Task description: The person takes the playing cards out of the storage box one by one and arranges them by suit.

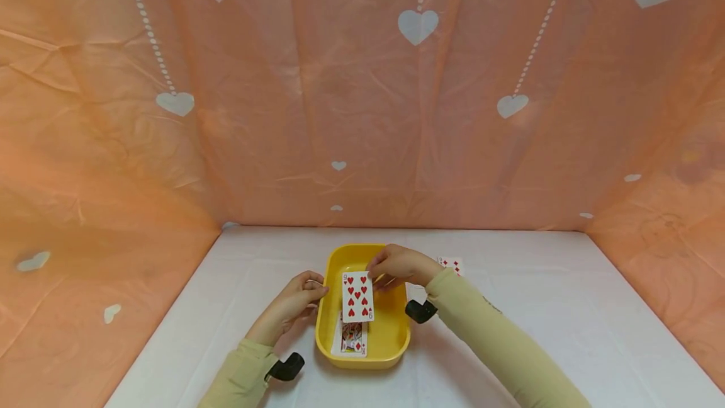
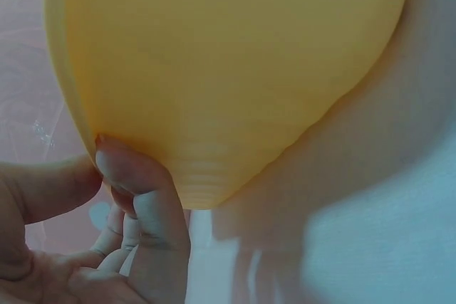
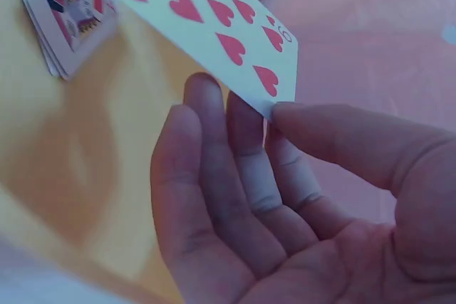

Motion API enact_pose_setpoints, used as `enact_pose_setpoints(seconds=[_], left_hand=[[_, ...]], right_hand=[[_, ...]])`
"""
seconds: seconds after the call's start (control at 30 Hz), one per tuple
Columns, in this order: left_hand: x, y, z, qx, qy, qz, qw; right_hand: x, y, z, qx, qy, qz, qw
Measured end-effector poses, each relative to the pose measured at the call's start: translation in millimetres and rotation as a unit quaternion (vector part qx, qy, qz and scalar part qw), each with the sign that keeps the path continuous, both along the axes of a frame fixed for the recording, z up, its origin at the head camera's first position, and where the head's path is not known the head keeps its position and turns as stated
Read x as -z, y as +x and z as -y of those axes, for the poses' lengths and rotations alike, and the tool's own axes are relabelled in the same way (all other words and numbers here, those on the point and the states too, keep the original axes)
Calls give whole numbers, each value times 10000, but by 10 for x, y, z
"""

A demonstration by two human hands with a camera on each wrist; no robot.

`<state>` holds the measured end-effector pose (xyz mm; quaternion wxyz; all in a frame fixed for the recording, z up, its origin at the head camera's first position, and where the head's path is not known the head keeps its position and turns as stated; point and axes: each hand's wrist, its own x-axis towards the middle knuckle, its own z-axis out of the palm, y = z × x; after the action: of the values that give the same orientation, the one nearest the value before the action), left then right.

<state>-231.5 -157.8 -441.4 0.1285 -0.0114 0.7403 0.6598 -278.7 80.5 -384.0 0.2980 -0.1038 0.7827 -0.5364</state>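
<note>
A yellow plastic tray [image 1: 391, 339] stands on the white tabletop. My left hand [image 1: 291, 304] pinches its left rim between thumb and fingers, which the left wrist view shows close up. Over the tray, my right hand [image 1: 403, 264] holds a nine of hearts playing card [image 1: 357, 296] by its upper right corner, face up. In the right wrist view the thumb lies on the face of the nine of hearts [image 3: 235, 26] and fingers are behind it. Below it, a small stack of cards [image 1: 352, 340] with a face card of diamonds on top lies at the tray's near left.
Right of the tray, partly behind my right wrist, another diamonds card [image 1: 451, 264] lies face up on the table [image 1: 510, 294]. An orange curtain [image 1: 362, 112] with white hearts closes off the back and sides. A black wrist camera [image 1: 421, 311] sits beside the tray's right rim.
</note>
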Motion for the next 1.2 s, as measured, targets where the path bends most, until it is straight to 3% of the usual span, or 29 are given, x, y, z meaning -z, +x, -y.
enact_pose_setpoints(seconds=[0.33, 0.67, 0.97, 1.2], left_hand=[[4, 0, 17, 56, 39, -7, 10000], [17, 12, 17, 101, 10, 37, 9999], [-7, 20, 6, 21, -27, 21, 10000], [-9, 38, 0, 9, 39, -21, 10000]], right_hand=[[-103, 33, -515, 67, -474, -225, 9986], [-101, 187, -1157, 358, -1045, -195, 9937], [132, 289, -1498, 728, -1016, -57, 9921], [410, 310, -1511, 606, -878, -19, 9943]])
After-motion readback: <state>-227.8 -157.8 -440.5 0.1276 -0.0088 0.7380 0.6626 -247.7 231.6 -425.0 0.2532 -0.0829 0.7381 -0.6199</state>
